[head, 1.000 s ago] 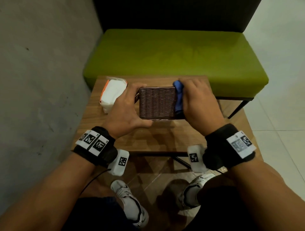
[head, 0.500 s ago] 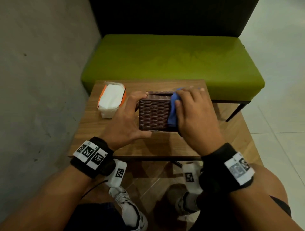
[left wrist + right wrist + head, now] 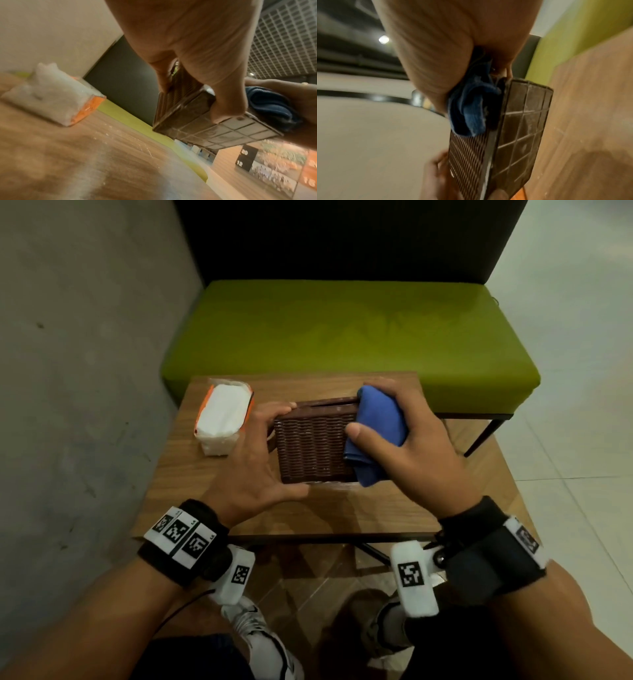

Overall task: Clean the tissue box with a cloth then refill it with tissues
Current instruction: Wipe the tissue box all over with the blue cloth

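— Where is the tissue box (image 3: pixel 313 446) now?

— Lifted above the wooden table (image 3: pixel 342 508), tilted. The left hand (image 3: pixel 253 470) grips its left end, thumb under the bottom edge.

— And the right hand (image 3: pixel 411 453)?

— It is closed around a folded blue cloth (image 3: pixel 376 426), pressing it on the box's right end.

— The tissues?

— The tissue pack (image 3: pixel 224 417) lies on the table, left of the box, apart from it.

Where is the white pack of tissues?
In the head view, the white tissue pack with orange ends lies on the wooden table's far-left corner, just left of the left hand.
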Motion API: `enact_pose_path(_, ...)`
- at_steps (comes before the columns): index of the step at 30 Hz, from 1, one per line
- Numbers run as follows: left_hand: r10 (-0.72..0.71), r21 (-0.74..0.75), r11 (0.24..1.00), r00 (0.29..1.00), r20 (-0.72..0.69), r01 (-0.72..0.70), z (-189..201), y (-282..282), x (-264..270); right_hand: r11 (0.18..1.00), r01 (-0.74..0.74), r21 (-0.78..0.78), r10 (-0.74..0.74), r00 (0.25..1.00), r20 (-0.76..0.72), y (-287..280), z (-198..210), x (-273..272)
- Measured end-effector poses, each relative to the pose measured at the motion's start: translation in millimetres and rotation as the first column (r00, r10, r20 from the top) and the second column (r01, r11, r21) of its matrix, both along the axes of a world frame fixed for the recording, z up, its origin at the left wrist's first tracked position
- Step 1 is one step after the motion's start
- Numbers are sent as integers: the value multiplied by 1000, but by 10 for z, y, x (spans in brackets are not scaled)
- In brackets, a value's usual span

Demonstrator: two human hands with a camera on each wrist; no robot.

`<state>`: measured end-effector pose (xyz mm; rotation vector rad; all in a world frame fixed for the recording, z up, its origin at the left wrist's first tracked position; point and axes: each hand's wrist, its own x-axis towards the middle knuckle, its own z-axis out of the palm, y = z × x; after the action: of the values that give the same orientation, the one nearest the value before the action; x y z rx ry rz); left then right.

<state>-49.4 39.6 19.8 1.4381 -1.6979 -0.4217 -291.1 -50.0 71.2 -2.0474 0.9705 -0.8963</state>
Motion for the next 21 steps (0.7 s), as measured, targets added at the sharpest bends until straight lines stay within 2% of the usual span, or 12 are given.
enact_pose_path(3,9,20,1000,971,239,-14,22,-40,-35,986,65,-154,-78,994,-80,112,-4,109)
enact_pose_path(5,64,-3,998,938,341,-67,36,-89,-99,972,75,-224,-104,987,-120,204,28,209)
enact_pose_path(9,251,-240,958,860,445,-155,8,-159,-219,934,108,-339,-150,983,-101,366,107,408)
enact_pose_path(12,305,-316,930,878,370,-190,77,-181,-321,922,124,-368,-167,982,-90,464,211,512)
enact_pose_path(17,313,-228,938,920,236,-260,120,-158,-404,921,-7,-389,-55,988,-147,554,372,562)
enact_pose_path(19,242,-255,948,952,185,-192,131,-114,-286,909,-116,-400,39,980,-197,467,410,426)
enact_pose_path(21,122,-245,967,971,207,-69,113,-53,-124,917,-154,-369,98,981,-166,249,379,220)
